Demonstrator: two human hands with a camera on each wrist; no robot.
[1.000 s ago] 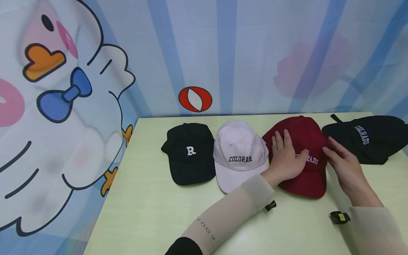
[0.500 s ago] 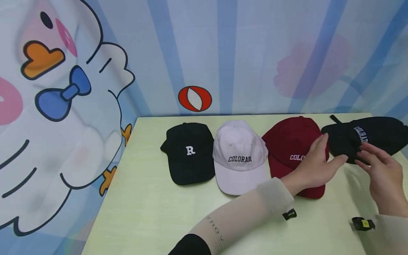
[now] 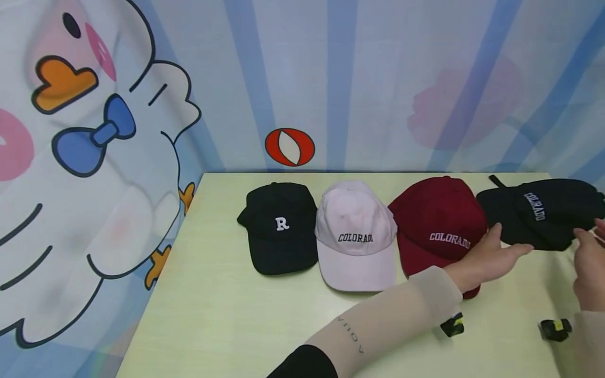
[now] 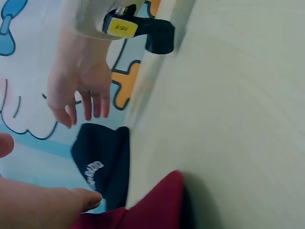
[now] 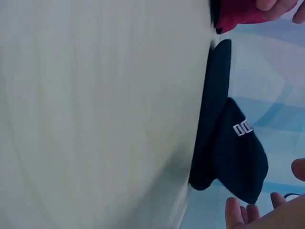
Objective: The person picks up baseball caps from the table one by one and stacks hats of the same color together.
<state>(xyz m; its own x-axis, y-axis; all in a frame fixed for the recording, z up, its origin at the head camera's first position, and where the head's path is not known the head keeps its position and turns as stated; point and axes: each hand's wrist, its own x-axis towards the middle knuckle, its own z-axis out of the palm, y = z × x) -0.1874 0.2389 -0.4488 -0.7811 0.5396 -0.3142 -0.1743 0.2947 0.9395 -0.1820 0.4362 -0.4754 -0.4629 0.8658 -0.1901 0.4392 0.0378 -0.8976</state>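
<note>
Left hand (image 3: 491, 254) open, fingertips at black COLORADO cap (image 3: 543, 212) | right hand (image 3: 588, 262) open beside it | three caps lined up on table (image 3: 236, 315), fourth askew at right end

Four caps on a pale yellow-green table (image 3: 227, 310): black cap with white "R" (image 3: 280, 227), pale pink Colorado cap (image 3: 355, 231), maroon Colorado cap (image 3: 437, 220), black Colorado cap (image 3: 543, 210). Blue-striped cartoon-duck backdrop (image 3: 118, 157) behind.
</note>
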